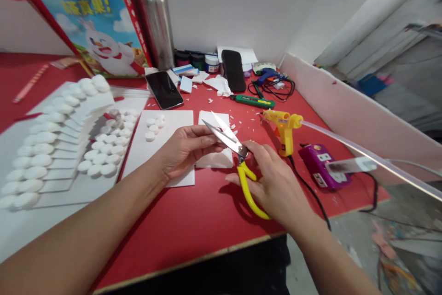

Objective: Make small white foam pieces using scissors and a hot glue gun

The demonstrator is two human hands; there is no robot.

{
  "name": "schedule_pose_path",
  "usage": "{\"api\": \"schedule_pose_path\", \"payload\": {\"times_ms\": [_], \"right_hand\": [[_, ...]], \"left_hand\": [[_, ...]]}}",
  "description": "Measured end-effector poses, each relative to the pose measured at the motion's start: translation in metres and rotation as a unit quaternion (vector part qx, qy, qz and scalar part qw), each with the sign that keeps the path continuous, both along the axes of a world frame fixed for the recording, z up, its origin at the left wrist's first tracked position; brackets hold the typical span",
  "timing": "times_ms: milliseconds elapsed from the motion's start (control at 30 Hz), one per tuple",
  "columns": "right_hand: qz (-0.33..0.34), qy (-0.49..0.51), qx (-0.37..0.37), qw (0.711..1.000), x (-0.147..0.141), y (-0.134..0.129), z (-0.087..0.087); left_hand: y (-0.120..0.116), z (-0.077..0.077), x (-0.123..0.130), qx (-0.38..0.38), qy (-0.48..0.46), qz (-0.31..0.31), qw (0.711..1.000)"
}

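My right hand (272,175) is wrapped round the yellow handles of a pair of scissors (249,191), whose metal blades are spread and point up and to the left. Close by the blades, my left hand (193,145) is closed in a pinch; whatever is between its fingertips is hidden. Beneath the blades lies a small stack of white paper (216,159). A larger white sheet (138,154) with several small white round pieces (155,124) on it is partly under my left forearm.
Rows of white foam-like ovals (37,161) cover sheets at left. A yellow glue gun (285,129) with a long clear stick stands right, near a purple box (319,166). Behind are two phones (165,90), a green-handled tool (253,101), paint jars (211,63) and a steel flask (157,28).
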State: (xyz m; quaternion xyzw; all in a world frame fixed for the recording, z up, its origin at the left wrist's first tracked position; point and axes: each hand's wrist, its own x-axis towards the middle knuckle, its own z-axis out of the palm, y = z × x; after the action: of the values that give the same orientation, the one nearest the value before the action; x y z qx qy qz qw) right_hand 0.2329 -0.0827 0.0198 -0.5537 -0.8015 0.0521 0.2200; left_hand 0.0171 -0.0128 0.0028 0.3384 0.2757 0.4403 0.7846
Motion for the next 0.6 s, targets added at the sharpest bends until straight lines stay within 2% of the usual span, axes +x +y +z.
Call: {"api": "schedule_pose_path", "payload": {"times_ms": [167, 300, 433, 600], "right_hand": [[-0.016, 0.056, -0.021, 0.998, 0.000, -0.002, -0.001], [-0.132, 0.085, -0.070, 0.985, 0.006, 0.007, 0.007], [-0.179, -0.028, -0.097, 0.979, 0.009, 0.021, 0.010], [-0.173, -0.187, -0.125, 0.959, -0.004, 0.023, 0.015]], "left_hand": [[0.000, 0.000, -0.001, -0.038, 0.007, 0.008, 0.999], [0.000, 0.002, -0.002, -0.029, 0.011, 0.007, 0.999], [0.001, 0.001, -0.004, -0.010, 0.027, 0.009, 1.000], [0.000, 0.000, -0.003, 0.058, 0.073, 0.042, 0.995]]}}
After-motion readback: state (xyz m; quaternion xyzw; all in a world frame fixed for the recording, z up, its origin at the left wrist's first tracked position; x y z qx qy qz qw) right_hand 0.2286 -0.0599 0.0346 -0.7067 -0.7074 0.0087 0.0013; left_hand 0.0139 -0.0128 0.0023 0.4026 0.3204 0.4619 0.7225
